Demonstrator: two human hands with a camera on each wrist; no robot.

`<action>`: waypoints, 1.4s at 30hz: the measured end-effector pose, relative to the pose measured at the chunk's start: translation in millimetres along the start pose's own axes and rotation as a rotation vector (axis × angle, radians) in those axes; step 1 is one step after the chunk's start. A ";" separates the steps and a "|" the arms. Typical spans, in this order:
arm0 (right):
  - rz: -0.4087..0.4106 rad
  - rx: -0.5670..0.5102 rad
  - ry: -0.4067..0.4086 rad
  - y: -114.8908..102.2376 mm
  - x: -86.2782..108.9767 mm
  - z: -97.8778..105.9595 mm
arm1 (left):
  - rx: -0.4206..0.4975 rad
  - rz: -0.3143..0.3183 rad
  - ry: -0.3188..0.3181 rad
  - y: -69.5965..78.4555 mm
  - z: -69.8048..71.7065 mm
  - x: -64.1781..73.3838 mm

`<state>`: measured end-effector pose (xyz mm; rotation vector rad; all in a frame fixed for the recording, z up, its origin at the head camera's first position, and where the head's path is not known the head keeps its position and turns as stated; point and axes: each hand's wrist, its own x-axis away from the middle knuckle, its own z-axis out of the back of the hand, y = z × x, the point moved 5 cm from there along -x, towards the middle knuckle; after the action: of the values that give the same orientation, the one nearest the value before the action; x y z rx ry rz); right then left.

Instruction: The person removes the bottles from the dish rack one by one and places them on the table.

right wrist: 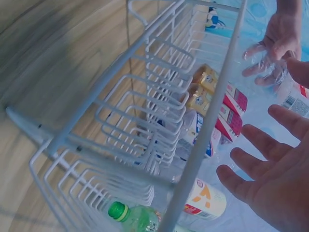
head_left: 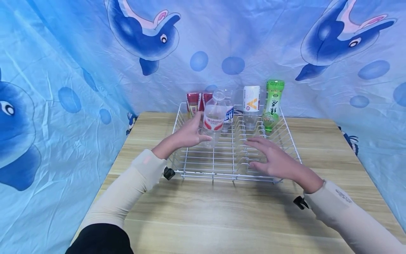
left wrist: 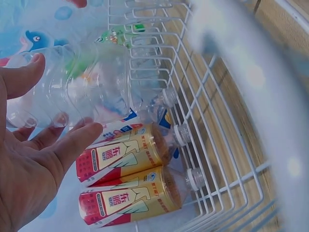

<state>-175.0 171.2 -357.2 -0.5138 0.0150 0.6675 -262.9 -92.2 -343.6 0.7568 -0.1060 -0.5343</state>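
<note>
My left hand (head_left: pixel 188 133) grips a clear plastic bottle (head_left: pixel 213 112) with a red and white label, its thumb on one side and fingers on the other. The bottle stands neck up over the left middle of a white wire rack (head_left: pixel 203 174). In the left wrist view its clear ribbed base part (left wrist: pixel 96 87) shows between the fingers. My right hand (head_left: pixel 272 158) hovers over the rack's front right part, fingers spread and holding nothing; the right wrist view shows its fingers (right wrist: pixel 260 166) apart from the bottle.
Along the rack's back, bottles stand cap down: two red-and-yellow ones (left wrist: pixel 130 195), one with a blue and white label (head_left: pixel 229 114), one with a white and orange label (head_left: pixel 251 100), and a green one (head_left: pixel 273 102). The rack rests on a wooden table (head_left: pixel 203 215) before a blue dolphin-print cloth (head_left: pixel 215 42).
</note>
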 end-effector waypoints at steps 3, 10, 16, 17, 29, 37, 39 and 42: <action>-0.030 -0.088 0.003 0.6 -4.3 0.4 | 0.008 -0.005 0.006 1.5 -2.0 0.3; -0.070 -0.211 0.009 2.3 -14.6 0.6 | 0.048 -0.022 0.004 3.2 -7.5 1.3; -0.097 -0.261 0.019 1.0 -20.0 -1.4 | 0.096 -0.013 -0.019 7.1 -12.5 2.8; -0.097 -0.267 0.021 0.1 -21.3 -1.6 | 0.099 -0.007 -0.023 7.6 -13.1 3.2; -0.084 -0.332 0.079 -8.8 -36.2 -6.4 | 0.100 -0.025 -0.031 13.2 -21.3 6.4; -0.114 -0.405 0.088 -10.8 -48.4 -13.3 | 0.105 -0.081 -0.027 20.0 -27.1 5.1; -0.119 -0.416 0.093 -10.8 -50.8 -15.4 | 0.109 -0.088 -0.033 21.4 -28.2 4.8; -0.123 -0.430 0.095 -11.7 -53.2 -17.7 | 0.120 -0.094 -0.039 23.0 -29.2 4.0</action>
<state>-207.4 124.0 -358.1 -0.9528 -0.0722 0.5250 -241.6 -62.0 -349.7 0.8712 -0.1402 -0.6363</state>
